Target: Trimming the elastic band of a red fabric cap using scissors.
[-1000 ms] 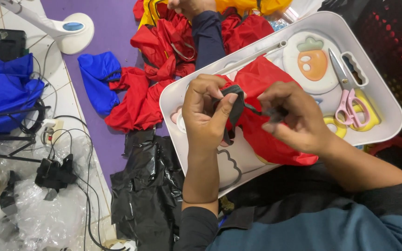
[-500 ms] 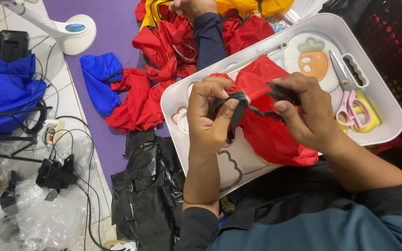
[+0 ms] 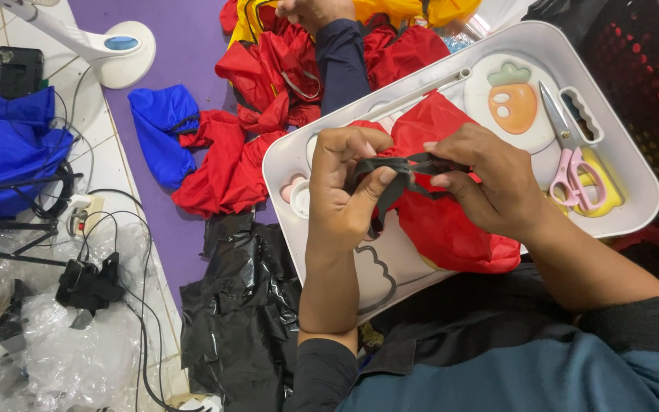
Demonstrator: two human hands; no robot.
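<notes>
The fingers of the left hand are clenched on a black strap, thumb pressed over it, and the fingers of the right hand pinch the same strap's other end, so it runs taut between both hands. The strap sits just above a red fabric piece, which lies on a white tray across the person's lap.

On the tray, to the right of the red fabric piece, lie pink-handled scissors on top of a yellow-handled pair. Beyond the red fabric, toward the tray's far edge, sits a round white pad with an orange carrot shape, and a white rod runs aslant beside it. A black cloud outline is drawn on the tray's near part.

Left of the tray, on a purple floor mat, lie red cloth bundles and a blue cloth bundle; below them is crumpled black plastic sheet. Farther left are a white lamp base with a blue oval mark, a large blue bag and clear plastic wrap. Past the tray's far side another person's sleeve reaches among red and yellow cloth. A black perforated crate stands right of the tray.
</notes>
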